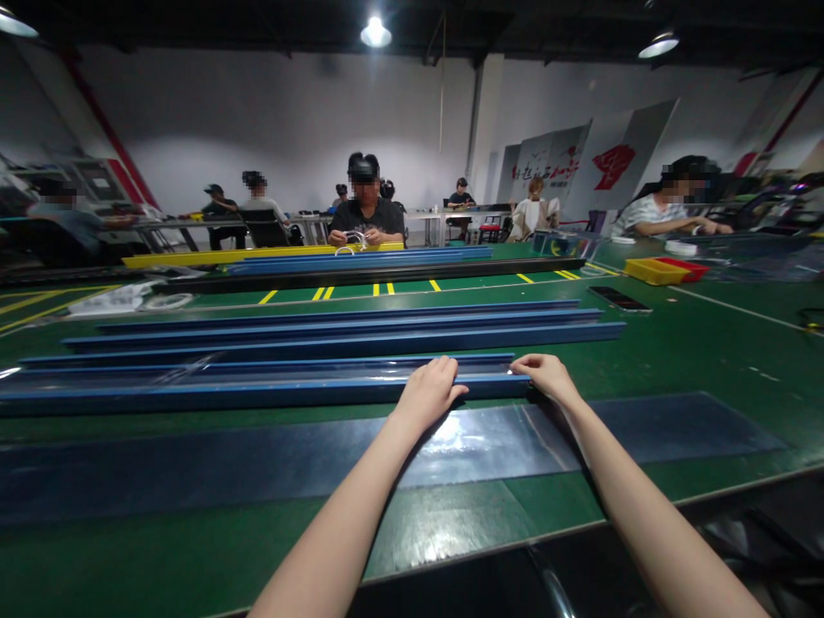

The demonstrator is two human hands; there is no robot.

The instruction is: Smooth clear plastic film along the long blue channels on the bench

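A long blue channel (257, 396) lies across the table in front of me, with a clear plastic strip (379, 371) along its inside. My left hand (433, 384) rests over this channel near its right end, fingers curled across the far side and thumb on the near side. At the channel's right tip, the fingers of my right hand (547, 375) are pinched together; what lies between them is too small to make out. Below both wrists, a long flat transparent sheet (193, 463) lies on the green tabletop.
More blue channels (348, 333) lie just beyond. Farther back are a black channel (412, 275) and a yellow one (270, 256). A phone (619, 299), a yellow bin (657, 271) and a red bin (692, 270) stand to the right. A co-worker (366, 215) sits opposite.
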